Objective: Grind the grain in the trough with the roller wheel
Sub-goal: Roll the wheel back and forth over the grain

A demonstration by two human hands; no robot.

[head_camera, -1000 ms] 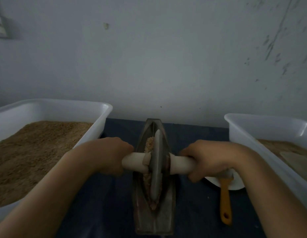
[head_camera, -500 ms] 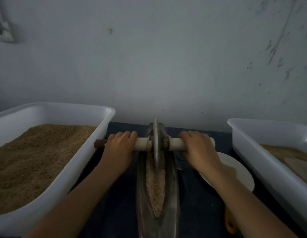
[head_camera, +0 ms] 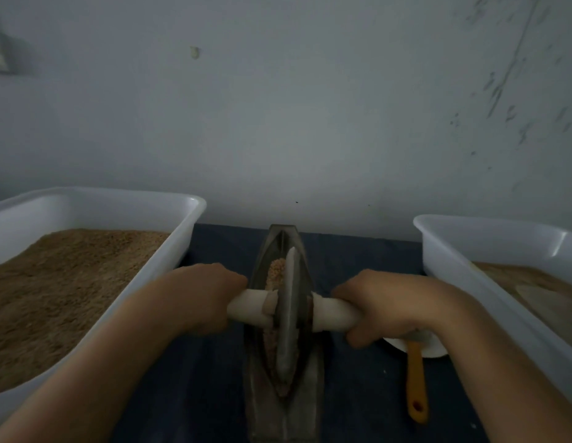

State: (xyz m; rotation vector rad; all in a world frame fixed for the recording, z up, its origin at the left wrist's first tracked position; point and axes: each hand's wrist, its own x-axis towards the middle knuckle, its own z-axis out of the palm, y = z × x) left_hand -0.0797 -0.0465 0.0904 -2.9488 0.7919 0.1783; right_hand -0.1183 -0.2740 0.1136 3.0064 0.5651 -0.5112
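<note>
A dark boat-shaped metal trough [head_camera: 313, 398] lies lengthwise on the table in front of me. The grey roller wheel [head_camera: 287, 314] stands on edge in its groove, near the middle. A pale axle handle [head_camera: 249, 306] runs through the wheel from left to right. My left hand [head_camera: 198, 298] grips the left end of the axle. My right hand [head_camera: 383, 305] grips the right end. Tan grain [head_camera: 274, 271] shows in the groove beyond the wheel, and a little beside its near part.
A white tub [head_camera: 169, 266] full of brown grain stands on the left. Another white tub [head_camera: 450, 251] with some grain stands on the right. A white dish [head_camera: 434, 348] and an orange-handled tool [head_camera: 415, 382] lie under my right wrist. The wall is close behind.
Both hands pushed the wheel to the trough's far end half a second ago, then pulled it back to the middle. The grain near me is covered by the wheel again.
</note>
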